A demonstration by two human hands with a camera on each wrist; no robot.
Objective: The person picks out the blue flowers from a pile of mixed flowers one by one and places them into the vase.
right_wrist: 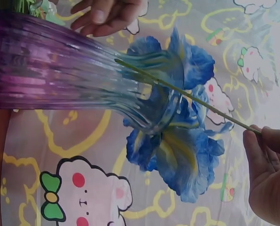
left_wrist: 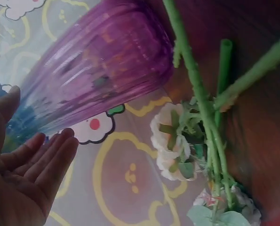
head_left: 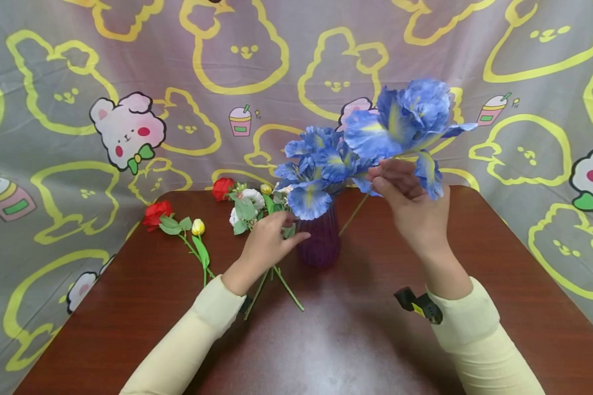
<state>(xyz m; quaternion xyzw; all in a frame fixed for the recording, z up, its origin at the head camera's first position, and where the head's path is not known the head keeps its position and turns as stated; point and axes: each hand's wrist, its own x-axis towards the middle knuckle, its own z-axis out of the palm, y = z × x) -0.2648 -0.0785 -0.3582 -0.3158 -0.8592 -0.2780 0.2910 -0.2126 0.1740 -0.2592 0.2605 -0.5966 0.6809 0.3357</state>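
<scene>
A purple ribbed vase (head_left: 320, 244), bluish towards its mouth, stands upright on the table with blue irises (head_left: 310, 200) spreading over its rim. My right hand (head_left: 421, 216) pinches the thin stem (right_wrist: 196, 100) of another blue iris (head_left: 400, 123) just below its bloom. That stem slants down to the left, and in the right wrist view it crosses in front of the vase neck. Beside the vase's left side is my left hand (head_left: 267, 241), its fingers loosely extended and holding nothing. In the left wrist view a gap shows between those fingers (left_wrist: 55, 162) and the purple vase body.
White flowers (head_left: 249, 204) with green leaves lie left of the vase, their stems (head_left: 289, 289) pointing towards me. Farther left are red roses (head_left: 157, 214) and a yellow tulip (head_left: 198, 227). A patterned curtain (head_left: 277, 66) hangs behind the brown table (head_left: 296, 351).
</scene>
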